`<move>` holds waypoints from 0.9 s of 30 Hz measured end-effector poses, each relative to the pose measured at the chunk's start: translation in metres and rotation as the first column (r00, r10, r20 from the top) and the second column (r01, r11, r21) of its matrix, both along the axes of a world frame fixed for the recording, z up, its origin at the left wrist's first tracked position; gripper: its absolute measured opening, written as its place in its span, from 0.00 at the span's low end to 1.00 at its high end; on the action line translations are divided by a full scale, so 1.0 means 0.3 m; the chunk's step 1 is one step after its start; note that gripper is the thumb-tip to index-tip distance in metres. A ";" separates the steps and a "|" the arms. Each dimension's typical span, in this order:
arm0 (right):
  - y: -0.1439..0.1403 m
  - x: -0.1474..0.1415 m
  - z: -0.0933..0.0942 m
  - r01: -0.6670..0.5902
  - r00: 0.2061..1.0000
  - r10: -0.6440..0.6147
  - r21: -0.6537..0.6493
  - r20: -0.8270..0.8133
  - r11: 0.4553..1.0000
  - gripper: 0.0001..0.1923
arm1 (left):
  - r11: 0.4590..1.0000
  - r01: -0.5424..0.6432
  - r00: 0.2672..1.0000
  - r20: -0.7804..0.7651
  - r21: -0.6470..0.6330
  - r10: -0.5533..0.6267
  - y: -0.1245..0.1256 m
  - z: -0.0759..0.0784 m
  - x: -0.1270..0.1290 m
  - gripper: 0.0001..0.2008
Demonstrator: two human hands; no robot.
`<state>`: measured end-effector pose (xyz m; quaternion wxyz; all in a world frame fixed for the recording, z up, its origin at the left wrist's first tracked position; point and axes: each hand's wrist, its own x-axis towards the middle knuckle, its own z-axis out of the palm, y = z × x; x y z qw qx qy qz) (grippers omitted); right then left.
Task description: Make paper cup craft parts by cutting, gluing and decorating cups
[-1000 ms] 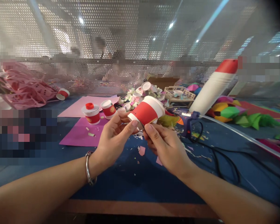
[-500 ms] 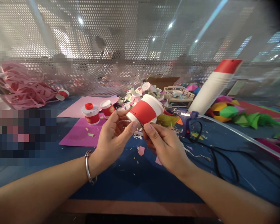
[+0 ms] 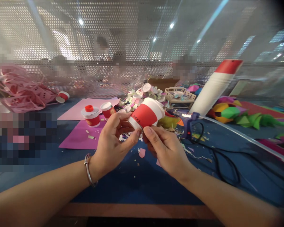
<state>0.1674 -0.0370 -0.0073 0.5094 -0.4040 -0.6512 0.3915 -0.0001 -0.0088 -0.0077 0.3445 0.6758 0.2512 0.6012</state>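
Tilted in front of me is a white paper cup with a wide red band and small dark print. My left hand grips the cup's base end, thumb below and fingers behind. My right hand pinches at the cup's lower side; a small item between its thumb and fingers, if any, cannot be made out. Left of the hands stands a red-and-white cup with a disc and red cap on top. Beside it is another red paper cup.
Purple paper and pink paper lie on the blue table. A glue gun with a black cord stands right, near a leaning stack of cups. Paper scraps are heaped behind the hands. Crumpled pink strips sit far left.
The cup has turned slightly in my hands, showing more of its dark print. Both hands stay on it. The whole view has shifted a little.
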 end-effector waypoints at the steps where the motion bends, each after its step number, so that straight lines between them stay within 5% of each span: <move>1: 0.001 -0.001 -0.001 -0.002 1.000 0.002 0.002 -0.001 1.000 0.24 | 1.000 -0.007 1.000 -0.021 0.013 0.007 0.002 -0.005 -0.004 0.17; 7: -0.002 -0.005 0.008 -0.019 1.000 0.019 0.017 -0.006 1.000 0.24 | 0.999 -0.020 0.996 -0.087 0.043 0.024 -0.009 -0.006 -0.021 0.20; 16: 0.010 0.005 0.008 -0.026 1.000 0.027 0.035 -0.012 0.999 0.22 | 0.922 0.253 0.959 0.198 -0.292 -0.201 -0.002 0.017 0.005 0.18; 27: -0.016 -0.004 0.014 -0.009 1.000 0.010 0.045 -0.013 0.999 0.21 | 0.997 0.039 0.999 0.006 -0.065 -0.038 -0.032 0.032 -0.007 0.24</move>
